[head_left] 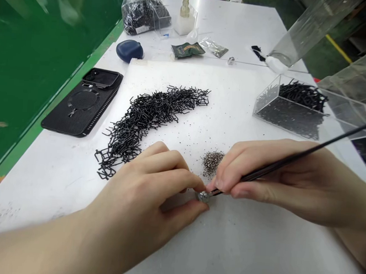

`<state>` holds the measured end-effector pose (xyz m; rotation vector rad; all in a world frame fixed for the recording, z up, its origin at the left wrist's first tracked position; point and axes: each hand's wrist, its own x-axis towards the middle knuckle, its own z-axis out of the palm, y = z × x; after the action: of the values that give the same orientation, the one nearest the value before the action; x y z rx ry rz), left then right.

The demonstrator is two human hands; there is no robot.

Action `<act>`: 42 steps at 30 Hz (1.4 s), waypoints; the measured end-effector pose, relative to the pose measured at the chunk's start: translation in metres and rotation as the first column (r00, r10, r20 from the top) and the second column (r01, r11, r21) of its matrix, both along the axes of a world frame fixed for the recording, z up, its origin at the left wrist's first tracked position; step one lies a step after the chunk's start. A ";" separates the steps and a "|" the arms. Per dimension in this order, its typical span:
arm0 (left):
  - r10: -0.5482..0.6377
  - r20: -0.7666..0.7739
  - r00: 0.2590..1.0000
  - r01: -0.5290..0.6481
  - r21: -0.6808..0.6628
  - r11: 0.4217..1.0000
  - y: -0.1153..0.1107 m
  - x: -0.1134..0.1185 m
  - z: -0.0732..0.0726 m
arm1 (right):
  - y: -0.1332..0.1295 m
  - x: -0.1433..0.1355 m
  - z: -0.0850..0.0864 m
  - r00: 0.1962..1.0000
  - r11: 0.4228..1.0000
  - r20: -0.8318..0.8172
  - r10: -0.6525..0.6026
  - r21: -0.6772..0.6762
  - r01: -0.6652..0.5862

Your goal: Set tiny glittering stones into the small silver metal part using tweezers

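Though small, shiny piece between pinching left fingers, right fingers tight around tweezers.

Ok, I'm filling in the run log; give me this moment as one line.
left hand: pinches silvery part | right hand: holds tweezers at it | nearby: grain pile, black pieces

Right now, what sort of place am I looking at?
Probably a small-parts workshop: bent black pieces lie piled near tiny metallic bits, and the right hand holds a slim dark tool.
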<state>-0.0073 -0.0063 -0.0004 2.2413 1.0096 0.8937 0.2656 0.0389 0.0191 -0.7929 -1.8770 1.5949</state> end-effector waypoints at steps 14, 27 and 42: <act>-0.008 0.005 1.000 0.008 -0.016 1.000 -0.001 -0.001 0.002 | 0.002 0.001 -0.002 1.000 1.000 0.005 -0.010 0.004 0.010; -0.009 0.005 1.000 0.009 -0.017 1.000 0.000 0.000 0.002 | 0.002 0.001 -0.003 1.000 1.000 -0.009 0.006 0.017 -0.006; -0.011 0.002 1.000 0.011 -0.027 1.000 -0.001 0.000 0.002 | 0.002 -0.001 -0.002 1.000 0.999 -0.008 0.003 0.048 -0.002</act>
<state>-0.0072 -0.0077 0.0018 2.2212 1.0014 0.8730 0.2645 0.0414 0.0175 -0.7626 -1.9040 1.5465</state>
